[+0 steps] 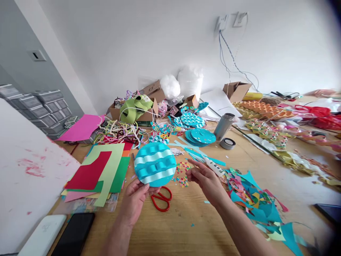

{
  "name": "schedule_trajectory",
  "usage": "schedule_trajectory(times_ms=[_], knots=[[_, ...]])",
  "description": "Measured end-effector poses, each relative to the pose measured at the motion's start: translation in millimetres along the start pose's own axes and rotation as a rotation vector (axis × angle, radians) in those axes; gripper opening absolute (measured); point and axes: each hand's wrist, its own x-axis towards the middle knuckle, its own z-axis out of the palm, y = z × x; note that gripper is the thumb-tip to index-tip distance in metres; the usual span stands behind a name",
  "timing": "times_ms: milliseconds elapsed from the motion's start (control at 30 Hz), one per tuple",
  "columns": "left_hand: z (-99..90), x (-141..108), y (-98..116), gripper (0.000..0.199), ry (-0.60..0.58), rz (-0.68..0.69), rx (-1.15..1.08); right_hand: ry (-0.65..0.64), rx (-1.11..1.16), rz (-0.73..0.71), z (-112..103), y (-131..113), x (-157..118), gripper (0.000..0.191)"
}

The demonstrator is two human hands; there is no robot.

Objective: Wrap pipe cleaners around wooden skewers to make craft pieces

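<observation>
My left hand (137, 199) grips the lower edge of a turquoise paper disc (155, 164), thumb in front. Wavy strips of turquoise and pale blue paper run across the disc. My right hand (205, 181) is held out to the right of the disc, apart from it, with its fingers partly stretched and nothing visible in them. Just behind the right hand lies a white glue tube (215, 167) with dark lettering. Red-handled scissors (162, 200) rest on the table below the disc, their blades hidden. Small coloured confetti pieces (183, 181) are scattered between the hands.
A stack of turquoise discs (201, 137) stands behind, beside a steel flask (224, 127) and its lid (227, 143). Coloured paper sheets (93, 170) lie left, near a black phone (74, 234). Paper scraps (255, 199) pile up on the right.
</observation>
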Motion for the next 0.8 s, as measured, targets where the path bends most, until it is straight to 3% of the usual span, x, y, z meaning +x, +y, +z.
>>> schedule_trajectory(times_ms=[67,133,200,300,367,500,633,800], knots=[[2.5,1,-3,0.024,-0.009,-0.016,0.007,0.022,0.023,-0.039,4,-3,2,0.072],[3.8,2,-5,0.022,-0.015,-0.031,0.009,0.046,0.023,-0.07,6,-7,3,0.082],[4.4,3,-7,0.021,-0.019,-0.046,0.016,0.07,0.023,-0.073,4,-9,3,0.075],[4.7,6,-11,0.024,-0.025,-0.065,0.025,0.079,0.033,-0.045,0,-7,5,0.039],[4.9,7,-15,0.025,-0.023,-0.08,0.027,0.061,0.044,-0.016,-2,-5,9,0.027],[6.2,7,-22,0.021,-0.022,-0.115,0.041,-0.029,0.067,0.074,1,1,17,0.021],[7.0,5,-26,0.027,-0.012,-0.158,0.061,-0.14,0.029,0.143,6,2,24,0.03],[6.6,5,-27,0.026,-0.034,-0.193,0.089,-0.149,-0.038,0.131,6,2,27,0.04]])
